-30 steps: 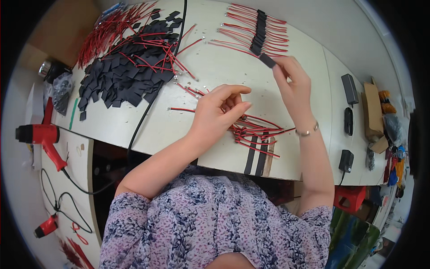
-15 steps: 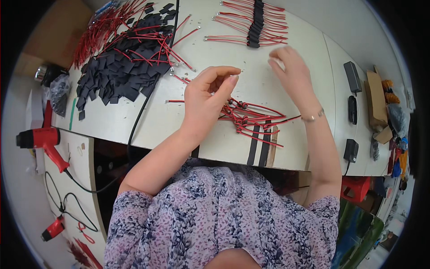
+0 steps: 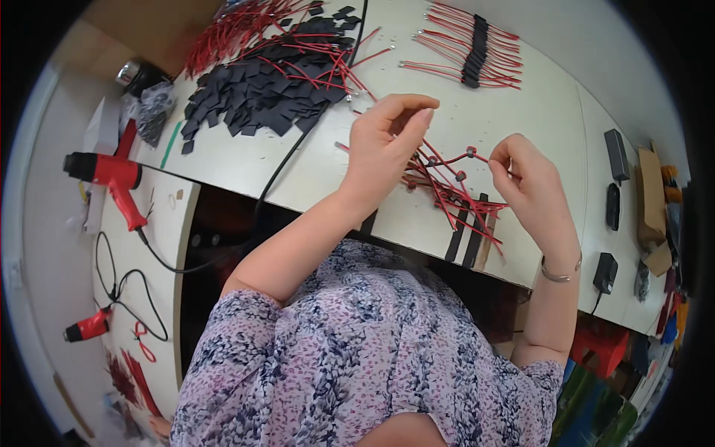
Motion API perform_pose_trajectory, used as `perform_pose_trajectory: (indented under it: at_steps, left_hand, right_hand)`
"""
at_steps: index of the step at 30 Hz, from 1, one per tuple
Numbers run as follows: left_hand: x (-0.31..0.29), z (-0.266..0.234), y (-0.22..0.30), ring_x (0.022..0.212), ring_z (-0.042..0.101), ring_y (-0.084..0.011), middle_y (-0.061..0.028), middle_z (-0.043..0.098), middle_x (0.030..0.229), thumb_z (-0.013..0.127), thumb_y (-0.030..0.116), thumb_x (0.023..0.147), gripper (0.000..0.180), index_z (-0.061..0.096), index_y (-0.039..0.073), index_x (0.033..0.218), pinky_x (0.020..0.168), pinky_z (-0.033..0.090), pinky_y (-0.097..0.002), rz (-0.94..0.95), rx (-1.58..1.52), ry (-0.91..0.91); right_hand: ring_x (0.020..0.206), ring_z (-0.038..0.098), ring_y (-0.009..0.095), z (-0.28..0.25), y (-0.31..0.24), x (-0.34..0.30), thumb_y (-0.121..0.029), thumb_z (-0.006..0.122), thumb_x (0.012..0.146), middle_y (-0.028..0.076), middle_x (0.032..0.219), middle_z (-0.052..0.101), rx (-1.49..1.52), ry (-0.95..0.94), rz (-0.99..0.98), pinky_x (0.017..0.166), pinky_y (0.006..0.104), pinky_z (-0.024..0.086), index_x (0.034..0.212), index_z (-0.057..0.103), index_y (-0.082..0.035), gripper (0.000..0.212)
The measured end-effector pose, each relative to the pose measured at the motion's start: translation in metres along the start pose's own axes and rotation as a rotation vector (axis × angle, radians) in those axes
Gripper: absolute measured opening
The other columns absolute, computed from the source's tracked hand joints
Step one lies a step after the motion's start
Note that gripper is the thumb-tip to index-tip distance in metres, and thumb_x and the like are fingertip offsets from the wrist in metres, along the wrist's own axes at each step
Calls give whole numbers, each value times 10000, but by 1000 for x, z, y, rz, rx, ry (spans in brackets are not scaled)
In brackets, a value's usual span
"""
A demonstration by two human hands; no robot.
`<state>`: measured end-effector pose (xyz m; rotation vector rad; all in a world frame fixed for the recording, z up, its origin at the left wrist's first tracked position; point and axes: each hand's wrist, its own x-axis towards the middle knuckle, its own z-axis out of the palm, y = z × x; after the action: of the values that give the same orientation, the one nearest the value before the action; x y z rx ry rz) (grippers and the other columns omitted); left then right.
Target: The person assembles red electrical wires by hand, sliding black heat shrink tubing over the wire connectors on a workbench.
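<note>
At the near edge of the white table [image 3: 223, 160] lies a small bundle of red wires [image 3: 454, 201], spread over two black strips [image 3: 465, 242]. Both hands work just above it. The left hand [image 3: 383, 153] is lifted, thumb and fingers closed to a narrow pinch – its grip seems to hold something small, too small to tell what. The right hand [image 3: 532, 186] pinches one red wire [image 3: 456, 158] that runs out toward the left hand. By the look of it, the step in hand is fitting a small piece onto that single wire; the next move calls for steady fingertips and keeping the wire end lined up between the two hands.

Farther back on the left sits a heap of black squares [image 3: 261, 86] mixed with loose red wires, and beyond the hands a tidy row of wires under a black band [image 3: 471, 52]. Off to the far left lies a red heat gun [image 3: 108, 179].
</note>
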<state>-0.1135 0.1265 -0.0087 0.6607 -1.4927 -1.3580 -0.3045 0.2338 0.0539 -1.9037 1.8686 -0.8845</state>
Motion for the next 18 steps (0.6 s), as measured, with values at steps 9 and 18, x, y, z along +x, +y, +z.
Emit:
perform_pose_trajectory:
  at_steps: [9,18]
  left_hand:
    - [-4,-4,-25,730,543,-39,16,628,883,628,78,970,217,676,9,1169,644,449,-200,-93,91,-18]
    - [-10,1,-25,690,652,-231,-60,618,842,722,239,877,173,735,116,999,628,511,-354,218,885,-279]
  right_hand:
    - [641,592,255,-4,22,29,-73,642,890,78,821,612,-359,393,-265,574,339,474,863,535,-50,113]
    - [728,630,307,-42,18,16,-209,678,901,127,805,636,-582,229,-192,633,401,481,896,593,-53,177]
